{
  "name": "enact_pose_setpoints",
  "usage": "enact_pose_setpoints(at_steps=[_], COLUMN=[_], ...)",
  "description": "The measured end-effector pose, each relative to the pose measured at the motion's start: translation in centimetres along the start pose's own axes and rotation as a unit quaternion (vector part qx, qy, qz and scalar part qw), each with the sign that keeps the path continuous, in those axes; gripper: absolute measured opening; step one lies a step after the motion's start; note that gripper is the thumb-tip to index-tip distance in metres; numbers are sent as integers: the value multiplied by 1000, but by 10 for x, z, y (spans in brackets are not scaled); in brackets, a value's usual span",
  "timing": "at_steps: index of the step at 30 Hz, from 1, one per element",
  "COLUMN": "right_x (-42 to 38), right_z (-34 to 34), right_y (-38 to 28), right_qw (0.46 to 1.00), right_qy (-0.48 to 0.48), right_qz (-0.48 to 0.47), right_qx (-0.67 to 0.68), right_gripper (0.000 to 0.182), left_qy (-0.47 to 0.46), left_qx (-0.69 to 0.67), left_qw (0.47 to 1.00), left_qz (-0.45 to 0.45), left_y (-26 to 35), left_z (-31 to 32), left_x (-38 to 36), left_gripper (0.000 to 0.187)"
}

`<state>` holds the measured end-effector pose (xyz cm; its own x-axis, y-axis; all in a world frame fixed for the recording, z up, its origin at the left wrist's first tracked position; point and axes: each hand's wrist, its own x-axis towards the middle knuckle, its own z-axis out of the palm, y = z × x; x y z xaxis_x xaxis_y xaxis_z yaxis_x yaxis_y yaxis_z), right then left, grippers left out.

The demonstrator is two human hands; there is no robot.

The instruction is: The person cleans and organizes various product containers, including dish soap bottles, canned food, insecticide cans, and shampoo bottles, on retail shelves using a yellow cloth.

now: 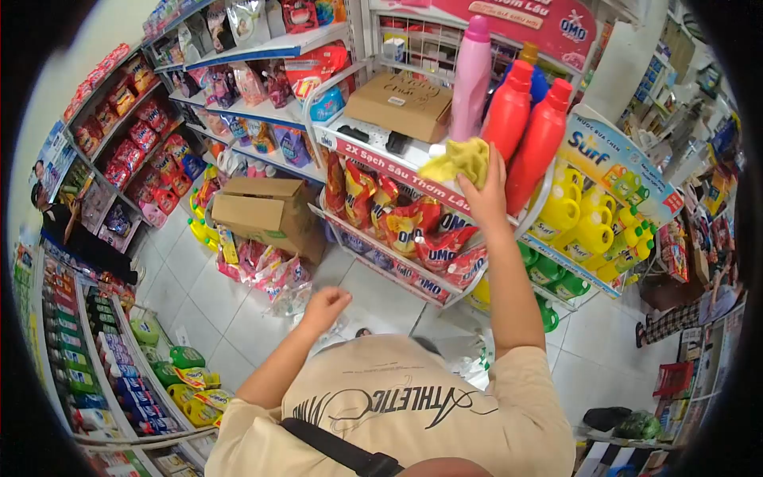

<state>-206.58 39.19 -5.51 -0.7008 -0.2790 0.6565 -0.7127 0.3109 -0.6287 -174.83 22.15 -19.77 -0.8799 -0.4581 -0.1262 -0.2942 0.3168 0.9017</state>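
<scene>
My right hand (486,195) is closed on a crumpled yellow cloth (459,161) at the front edge of the top shelf of a red-and-white OMO rack (397,169). Right by that hand stand two red bottles (539,147), with a pink bottle (471,79) behind the cloth. Farther left on the same shelf sits a cardboard box (401,105), with small black objects (395,142) in front of it. My left hand (326,310) hangs low over the floor, its fingers curled and nothing visible in them.
Below the shelf, the rack holds several OMO packs (413,226). An opened carton (270,211) stands on the floor to the left, beside pink packs (262,266). Yellow Surf bottles (584,222) fill the display at right. Other people (83,234) are at the far left and right.
</scene>
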Motion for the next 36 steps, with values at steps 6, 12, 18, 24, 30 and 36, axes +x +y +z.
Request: enact_pose_setpoints(at_steps=[6, 12, 18, 24, 30, 36], right_x=[15, -1, 18, 56, 55, 63], right_z=[35, 59, 56, 46, 39, 45], right_y=[9, 29, 23, 15, 14, -18], right_qw=[942, 972, 950, 956, 966, 991], right_qy=[-229, -214, -290, -272, -226, -64], right_qz=[111, 88, 68, -43, 32, 48], right_qx=[-219, -31, 89, 104, 121, 108], right_gripper=[47, 34, 31, 30, 38, 73], left_qy=[6, 96, 57, -29, -129, -367], left_qx=[6, 148, 375, 440, 422, 5], left_qw=[1000, 973, 912, 895, 885, 888], left_qz=[14, 149, 158, 67, 147, 275], left_y=[30, 122, 173, 159, 187, 263], left_z=[-56, -65, -11, 19, -33, -76], left_x=[87, 210, 345, 402, 383, 368], left_gripper=[20, 33, 51, 49, 44, 61])
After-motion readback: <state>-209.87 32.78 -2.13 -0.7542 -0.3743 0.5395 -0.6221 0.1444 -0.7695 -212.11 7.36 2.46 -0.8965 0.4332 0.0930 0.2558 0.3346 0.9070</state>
